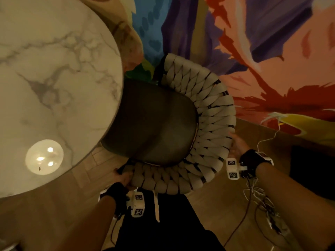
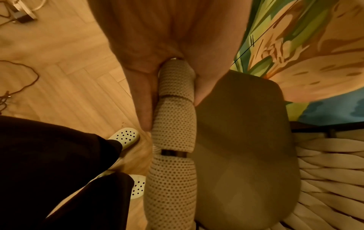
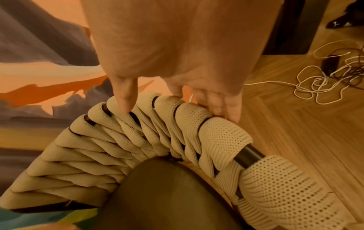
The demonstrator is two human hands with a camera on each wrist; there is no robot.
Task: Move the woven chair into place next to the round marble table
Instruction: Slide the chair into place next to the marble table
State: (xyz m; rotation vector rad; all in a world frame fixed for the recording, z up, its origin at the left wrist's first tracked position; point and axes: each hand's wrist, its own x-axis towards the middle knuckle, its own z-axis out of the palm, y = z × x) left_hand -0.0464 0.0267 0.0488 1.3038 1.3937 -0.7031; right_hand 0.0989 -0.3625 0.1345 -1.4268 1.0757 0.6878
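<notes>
The woven chair (image 1: 208, 113) has a beige woven back and a dark seat cushion (image 1: 154, 124). It stands beside the round marble table (image 1: 54, 69), and the seat's front edge lies under the table rim. My left hand (image 1: 123, 178) grips the near end of the woven rail (image 2: 175, 124); in the left wrist view my left hand (image 2: 157, 51) wraps round it with the thumb on one side. My right hand (image 1: 237, 145) holds the back's outer rim. In the right wrist view my right hand (image 3: 177, 93) has its thumb inside and its fingers over the woven chair (image 3: 138, 147).
A painted mural wall (image 1: 253, 51) rises just behind the chair. Tangled cables (image 1: 261, 194) lie on the wooden floor to the right, near a dark block (image 1: 311, 169). My legs in black trousers and white perforated shoes (image 2: 126, 137) stand close behind the chair.
</notes>
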